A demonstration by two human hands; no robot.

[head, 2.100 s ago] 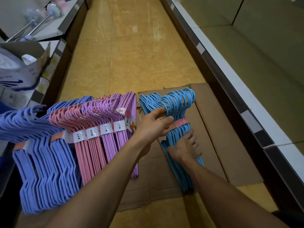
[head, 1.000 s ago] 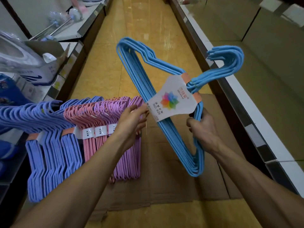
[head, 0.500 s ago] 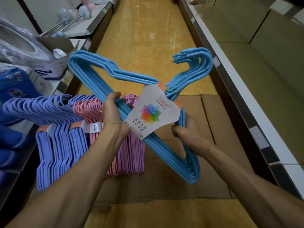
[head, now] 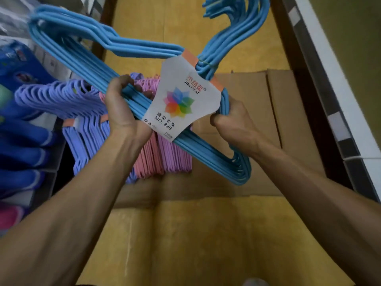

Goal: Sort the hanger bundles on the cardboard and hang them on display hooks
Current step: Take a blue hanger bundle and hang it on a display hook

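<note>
A bundle of sky-blue hangers (head: 132, 96) is held up in the air between both hands, above the flattened cardboard (head: 274, 112) on the yellow floor. About 2 seconds ago it lay flat on that cardboard; now it is lifted, turned and drawn closer to the camera, so this bundle looks picked out and ready to carry to a display hook.

Its long bottom bar runs diagonally from upper left to lower right. The cluster of hooks (head: 243, 23) points up and to the right, away from the person. A white label (head: 179, 104) reading "NO: 829" faces the camera.

The left hand (head: 121, 112) has its grip curled around the bar near the middle. The right hand (head: 233, 120) grips the right shoulder of the bundle, fingers wrapped tight.

Behind the left hand, purple hanger bundles (head: 68, 100) and pink hanger bundles (head: 156, 157) stand in a row.
</note>
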